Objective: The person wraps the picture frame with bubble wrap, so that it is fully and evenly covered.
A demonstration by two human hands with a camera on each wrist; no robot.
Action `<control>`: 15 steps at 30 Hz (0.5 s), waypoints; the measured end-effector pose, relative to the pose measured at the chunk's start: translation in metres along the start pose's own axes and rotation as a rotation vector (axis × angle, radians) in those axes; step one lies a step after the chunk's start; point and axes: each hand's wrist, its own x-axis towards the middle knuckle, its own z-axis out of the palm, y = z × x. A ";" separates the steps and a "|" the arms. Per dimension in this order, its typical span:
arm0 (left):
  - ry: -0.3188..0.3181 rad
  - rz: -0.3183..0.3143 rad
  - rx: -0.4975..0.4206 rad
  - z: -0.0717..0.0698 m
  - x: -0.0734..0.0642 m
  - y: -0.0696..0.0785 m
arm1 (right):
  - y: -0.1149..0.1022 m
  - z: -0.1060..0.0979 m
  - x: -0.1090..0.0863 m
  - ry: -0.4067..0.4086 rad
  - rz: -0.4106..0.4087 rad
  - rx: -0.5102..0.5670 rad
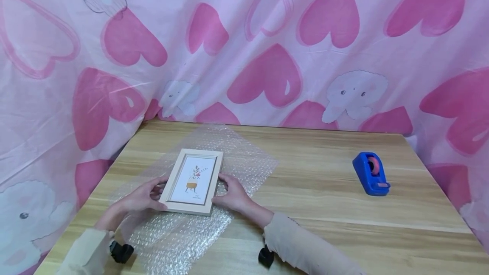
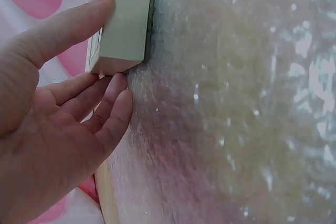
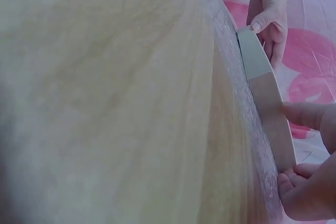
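A pale wooden picture frame [image 1: 191,209] holding a print of a plant in an orange pot lies face up on a sheet of bubble wrap [image 1: 252,156]. My left hand [image 1: 143,196] grips its near-left corner. In the left wrist view, the thumb presses the frame's edge [image 2: 126,22], with bent fingertips at its side, down by the wrap. At the right side, my right hand [image 1: 234,194] holds the frame between thumb and fingers. The right wrist view shows that thumb and the fingers [image 3: 299,179] apart along the frame's side [image 3: 270,103].
A blue tape dispenser [image 1: 368,177] with a pinkish roll stands on the right of the wood-grain table [image 1: 324,211]. Behind and beside the table hangs a pink cloth [image 1: 244,67] with hearts. Black straps [image 1: 266,257] sit at both wrists.
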 end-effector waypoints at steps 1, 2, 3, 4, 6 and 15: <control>-0.003 0.005 -0.002 0.000 0.001 0.001 | 0.000 -0.001 0.000 0.001 0.001 0.005; -0.002 0.004 -0.004 0.001 0.001 0.001 | 0.001 -0.001 -0.001 0.002 0.003 0.011; 0.000 -0.004 -0.003 0.002 0.002 0.002 | 0.001 -0.002 -0.001 0.001 0.005 0.015; 0.000 -0.006 -0.004 0.002 0.003 0.003 | 0.002 -0.003 -0.001 0.003 0.004 0.023; -0.003 -0.006 -0.007 0.003 0.005 0.004 | 0.003 -0.005 -0.002 0.007 0.001 0.036; 0.001 -0.009 0.009 0.007 0.012 0.006 | 0.008 -0.012 0.000 0.003 0.017 0.095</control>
